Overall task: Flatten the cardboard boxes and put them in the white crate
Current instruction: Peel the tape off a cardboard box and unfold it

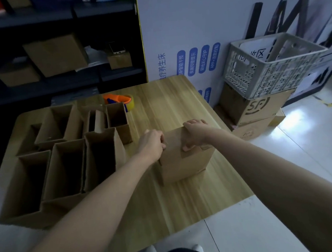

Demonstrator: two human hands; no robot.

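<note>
1. A closed cardboard box stood on the wooden table, near its right side.
2. The left hand gripped the box's top left edge.
3. The right hand was clamped over the top right edge (thumb pressed on the front).
4. Open boxes stood together on the table's left part.
5. The white crate sat on a stack of boxes on the floor, to the right of the table.

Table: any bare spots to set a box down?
Bare table in front of the held box, and behind it, right of the tape dispenser. The left half is crowded with open boxes.
</note>
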